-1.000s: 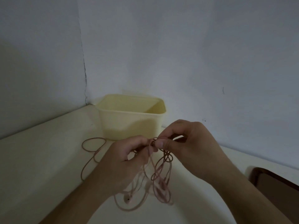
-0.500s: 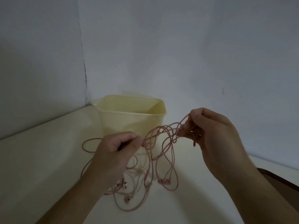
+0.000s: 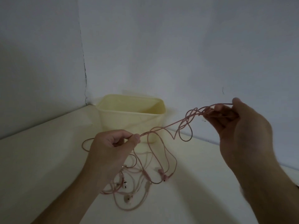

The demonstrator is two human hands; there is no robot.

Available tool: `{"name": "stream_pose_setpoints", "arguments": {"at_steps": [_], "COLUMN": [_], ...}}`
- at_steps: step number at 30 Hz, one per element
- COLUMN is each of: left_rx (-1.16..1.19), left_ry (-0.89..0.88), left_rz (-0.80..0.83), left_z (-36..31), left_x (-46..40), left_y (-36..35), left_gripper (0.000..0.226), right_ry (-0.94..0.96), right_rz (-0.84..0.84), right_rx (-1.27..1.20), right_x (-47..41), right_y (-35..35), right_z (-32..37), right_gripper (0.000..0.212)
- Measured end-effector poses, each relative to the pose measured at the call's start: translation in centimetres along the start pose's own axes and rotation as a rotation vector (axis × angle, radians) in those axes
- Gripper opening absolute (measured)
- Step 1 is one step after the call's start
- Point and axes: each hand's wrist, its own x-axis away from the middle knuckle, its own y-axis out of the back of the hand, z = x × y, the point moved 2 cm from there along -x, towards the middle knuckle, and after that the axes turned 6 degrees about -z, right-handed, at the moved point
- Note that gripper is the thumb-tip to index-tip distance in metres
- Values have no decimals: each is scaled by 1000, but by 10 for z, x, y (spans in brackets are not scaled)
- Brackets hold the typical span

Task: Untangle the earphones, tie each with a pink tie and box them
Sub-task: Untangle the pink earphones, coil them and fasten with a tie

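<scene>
left hand (image 3: 113,143), near centre: thumb and forefinger pinching one strand of the pink earphones (image 3: 145,172). most of the tangle lies on the cream table (image 3: 40,159) just below and right of this hand, earbuds among the loops. box (image 3: 131,117), pale yellow, open, far centre against the wall, nothing seen inside. right hand (image 3: 239,126), raised at right: fingers curled round a bunch of cord, a knot of loops hanging just left of it. pink ties: none visible. step judged: untangling, early. advice: keep the stretched strand gently taut, feed loops through the knot, never yank.
</scene>
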Motion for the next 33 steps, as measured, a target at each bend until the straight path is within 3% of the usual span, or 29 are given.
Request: {"name": "stream_pose_setpoints", "arguments": {"at_steps": [7, 11, 15, 19, 21, 23, 27, 28, 30, 33], "left_rx": [-172, -151, 57, 260, 306, 324, 321, 317, 317, 352], "left_ry": [1, 25, 82, 143, 154, 157, 139, 136, 131, 137], "left_rz": [-94, -132, -69, 111, 163, 200, 242, 239, 230, 206], "left_z": [11, 13, 6, -10, -15, -17, -18, -19, -17, -15], "left_x": [-1, -3, -1, 5, 7, 8, 13, 14, 14, 11], "left_y": [0, 2, 0, -5, -6, -7, -12, -12, -13, -11], "left_gripper": [25, 22, 21, 22, 24, 25, 25, 25, 25, 27], "right_ry": [100, 128, 188, 186, 124, 120, 119, 105, 114, 142], "right_rz": [-93, -223, -168, 162, 366, 533, 700, 750, 846, 877], "right_rx": [-90, 127, 629, 1496, 1745, 1733, 1197, 1147, 1232, 1337], "right_x": [-13, -19, -27, -26, -18, -7, 27, 34, 44, 42], "right_y": [16, 26, 30, 28, 26, 18, -10, -15, -18, -14], "right_z": [17, 18, 7, -14, -26, -31, -31, -33, -42, -50], "right_gripper": [11, 11, 9, 11, 24, 34, 22, 28, 30, 9]}}
